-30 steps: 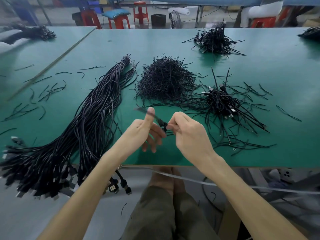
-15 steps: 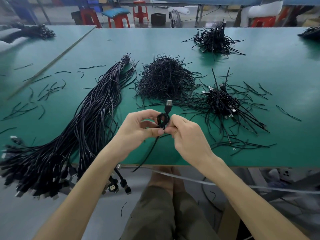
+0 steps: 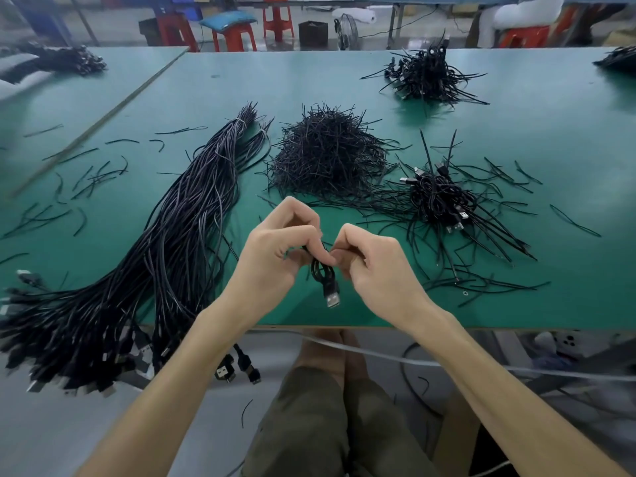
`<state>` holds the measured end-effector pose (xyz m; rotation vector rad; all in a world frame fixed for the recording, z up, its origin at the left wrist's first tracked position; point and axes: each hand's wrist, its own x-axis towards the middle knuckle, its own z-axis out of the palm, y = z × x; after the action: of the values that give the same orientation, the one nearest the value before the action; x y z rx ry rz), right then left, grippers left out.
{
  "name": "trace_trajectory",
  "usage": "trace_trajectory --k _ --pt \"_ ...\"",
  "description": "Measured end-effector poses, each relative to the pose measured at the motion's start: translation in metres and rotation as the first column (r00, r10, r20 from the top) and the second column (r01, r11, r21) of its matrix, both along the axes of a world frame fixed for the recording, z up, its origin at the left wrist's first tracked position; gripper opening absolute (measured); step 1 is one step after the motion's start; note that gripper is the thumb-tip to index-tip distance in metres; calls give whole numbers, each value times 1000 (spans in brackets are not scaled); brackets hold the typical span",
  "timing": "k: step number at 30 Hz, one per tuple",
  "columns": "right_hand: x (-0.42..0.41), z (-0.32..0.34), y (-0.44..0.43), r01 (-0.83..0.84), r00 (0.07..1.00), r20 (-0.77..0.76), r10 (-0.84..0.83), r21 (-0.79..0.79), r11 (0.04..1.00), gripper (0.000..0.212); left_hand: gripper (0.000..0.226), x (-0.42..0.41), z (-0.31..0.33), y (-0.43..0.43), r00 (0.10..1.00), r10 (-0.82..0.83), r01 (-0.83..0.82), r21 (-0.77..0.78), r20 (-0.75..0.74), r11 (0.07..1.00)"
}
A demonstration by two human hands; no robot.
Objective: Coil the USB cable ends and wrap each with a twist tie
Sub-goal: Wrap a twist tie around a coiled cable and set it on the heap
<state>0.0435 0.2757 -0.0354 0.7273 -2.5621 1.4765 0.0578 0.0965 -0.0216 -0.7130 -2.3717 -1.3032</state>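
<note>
**Boxed in on three sides**

Left of my left hand [image 3: 272, 256], the long cable bundle [image 3: 172, 253] blocks passage. Ahead sits the twist tie heap [image 3: 327, 156]. Beyond my right hand [image 3: 375, 266] lies a tangle of coiled cables [image 3: 444, 201], with open table [image 3: 585, 287] farther right.

Table [image 3: 344, 80] top: matt green, smooth; front edge [image 3: 481, 327] pale, looks like raw wood. Cable [image 3: 322, 271]: black plastic jacket, slight sheen; plug [image 3: 332, 299] shiny bare metal shell with black moulded plastic grip. Ties [image 3: 327, 156]: thin, black, matt. Bundle [image 3: 165, 256]: dark jackets, semi-gloss, purplish sheen. Stools [image 3: 234, 37]: glossy red plastic. Cushion [image 3: 227, 19]: blue cloth. Shorts [image 3: 309, 425]: olive cloth, matt.
</note>
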Motion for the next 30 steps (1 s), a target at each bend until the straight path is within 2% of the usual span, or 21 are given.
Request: trace_trajectory --k 3,5,7,9,11,15,19,21,26,28,30 --pt "2 1 -1 -14 995 100 21 -69 998 27 33 2 0 0 997 42 -45 -56 -67 997" --pt "2 1 0 -4 993 120 13 -75 997 27 34 1 0 -3 996 80 -84 -99 -48 991" --pt "0 -1 2 25 989 145 -10 -104 994 26 36 -2 -1 -7 994 92 -94 28 64 995" --pt "-2 -3 2 52 985 172 -24 -160 986 23 26 -4 -1 -11 968 96 -130 136 233 982" --pt "-2 -5 1 77 986 156 -51 -164 984 22 3 -6 -2 -15 913 81 -125 83 401 989" --pt "1 -5 2 77 996 -42 -79 -38 996 24 61 -4 5 -12 839 140 -147 -29 526 989" --pt "8 -4 -2 125 950 -302 -78 139 982 24 91 1 10 -1 703 47 -42 -25 710 999" --pt "12 -4 -3 146 927 -369 -61 208 967 18 87 0 8 3 725 41 -18 -39 687 999" --pt "13 -3 0 163 921 -388 -31 313 936 19 35 -1 8 -2 853 21 56 -132 521 990" --pt "13 -4 0 143 931 -363 -28 296 944 16 17 -3 5 -6 923 30 45 -184 385 982" --pt "11 -6 -1 108 959 -282 -35 248 963 10 11 -2 1 -9 984 63 -14 -281 167 960"
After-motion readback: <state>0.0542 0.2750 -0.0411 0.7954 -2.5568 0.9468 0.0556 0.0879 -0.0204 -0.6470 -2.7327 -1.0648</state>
